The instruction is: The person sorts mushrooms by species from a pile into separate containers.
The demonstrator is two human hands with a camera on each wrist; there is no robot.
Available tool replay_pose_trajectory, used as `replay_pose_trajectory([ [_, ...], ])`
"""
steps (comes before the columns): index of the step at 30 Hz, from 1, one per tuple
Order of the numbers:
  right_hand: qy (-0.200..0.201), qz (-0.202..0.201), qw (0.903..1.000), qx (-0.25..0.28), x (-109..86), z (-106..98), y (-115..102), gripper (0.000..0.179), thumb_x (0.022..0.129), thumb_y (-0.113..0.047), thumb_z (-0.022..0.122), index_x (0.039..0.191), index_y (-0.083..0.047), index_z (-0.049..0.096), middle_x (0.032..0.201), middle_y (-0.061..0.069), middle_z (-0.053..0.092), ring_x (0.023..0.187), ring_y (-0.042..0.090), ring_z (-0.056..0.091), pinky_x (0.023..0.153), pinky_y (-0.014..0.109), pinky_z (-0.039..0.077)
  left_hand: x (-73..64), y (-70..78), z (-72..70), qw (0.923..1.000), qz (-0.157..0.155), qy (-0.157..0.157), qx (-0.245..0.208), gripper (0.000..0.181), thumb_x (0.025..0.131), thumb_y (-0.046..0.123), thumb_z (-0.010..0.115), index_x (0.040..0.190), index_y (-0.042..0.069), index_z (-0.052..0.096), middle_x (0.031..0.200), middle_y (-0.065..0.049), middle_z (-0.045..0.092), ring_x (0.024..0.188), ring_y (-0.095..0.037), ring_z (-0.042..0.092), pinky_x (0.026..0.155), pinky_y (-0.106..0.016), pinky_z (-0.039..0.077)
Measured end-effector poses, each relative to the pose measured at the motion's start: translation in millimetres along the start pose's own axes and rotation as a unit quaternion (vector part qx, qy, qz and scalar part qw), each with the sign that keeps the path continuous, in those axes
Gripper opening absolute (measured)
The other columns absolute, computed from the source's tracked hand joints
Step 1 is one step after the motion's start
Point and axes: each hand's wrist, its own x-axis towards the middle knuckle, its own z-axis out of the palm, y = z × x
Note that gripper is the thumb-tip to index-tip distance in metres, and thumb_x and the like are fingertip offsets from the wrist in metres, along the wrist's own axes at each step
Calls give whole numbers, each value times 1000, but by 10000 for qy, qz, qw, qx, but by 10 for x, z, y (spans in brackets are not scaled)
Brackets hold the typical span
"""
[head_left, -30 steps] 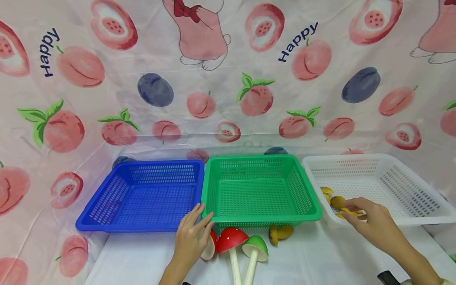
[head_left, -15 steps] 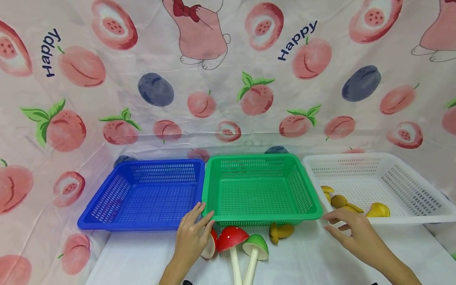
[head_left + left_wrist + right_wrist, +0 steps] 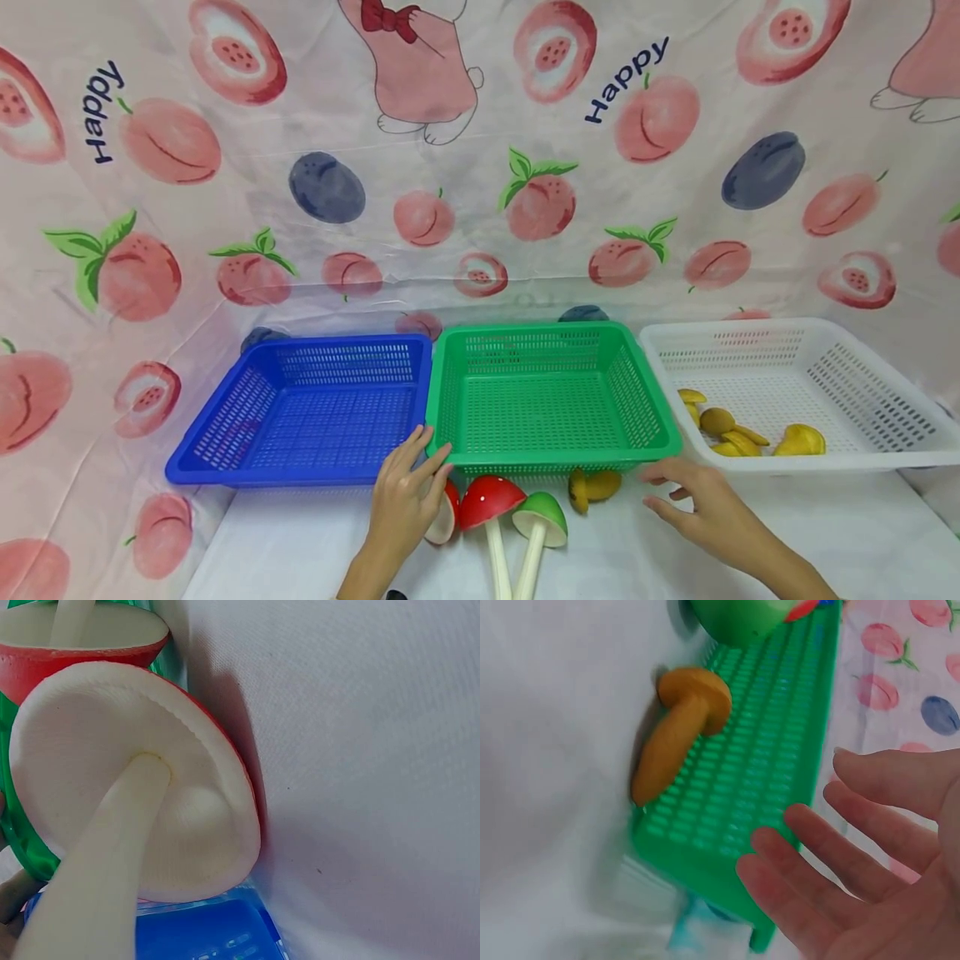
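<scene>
My left hand (image 3: 405, 492) rests its loosely spread fingertips at the front corner where the blue and green baskets meet. Beneath it lies a red toy mushroom (image 3: 135, 780), its pale underside and thick stem filling much of the left wrist view. Nothing is between the fingers of my right hand (image 3: 701, 508), which hovers by the green basket's front right corner. Just left of that hand, a brown toy mushroom (image 3: 594, 487) lies against the basket front, seen whole in the right wrist view. Another red mushroom (image 3: 491, 504) and a green-capped mushroom (image 3: 542, 521) lie between the hands.
A blue basket (image 3: 277, 477), a green basket (image 3: 555, 457) and a white basket (image 3: 832, 461) stand in a row at the back. Several yellow-brown mushrooms (image 3: 801, 440) lie in the white one. Behind hangs a fruit-printed cloth (image 3: 465, 167).
My right hand has let go of a yellow-brown mushroom in the white basket and moved left, out over the table towards the brown mushroom. My left hand stays in place.
</scene>
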Motion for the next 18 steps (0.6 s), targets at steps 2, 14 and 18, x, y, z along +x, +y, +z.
replay_pose_trajectory([
  [2, -121, 43, 9999, 55, 15, 61, 10, 18, 78, -20, 67, 94, -22, 61, 94, -10, 60, 84, 2, 54, 62, 23, 50, 1, 2, 1, 10000, 33, 42, -9, 28, 76, 19, 67, 103, 10, 67, 120, -15, 53, 116, -32, 44, 92, -52, 34],
  [14, -147, -23, 9998, -95, 56, 418, 176, 26, 74, -10, 69, 99, -17, 60, 97, -11, 58, 91, 12, 54, 68, 28, 50, 2, 6, 17, 9998, 137, 139, 32, 28, 75, 18, 69, 102, 11, 67, 120, -15, 54, 114, -32, 45, 91, -52, 35],
  [18, -160, -37, 9983, -556, 61, 537, 163, 33, 73, -13, 69, 104, -17, 58, 103, -12, 56, 97, 11, 53, 77, 32, 48, 3, -1, 17, 9999, 110, 131, 7, 28, 75, 18, 68, 102, 10, 67, 120, -15, 53, 115, -32, 45, 92, -51, 34],
])
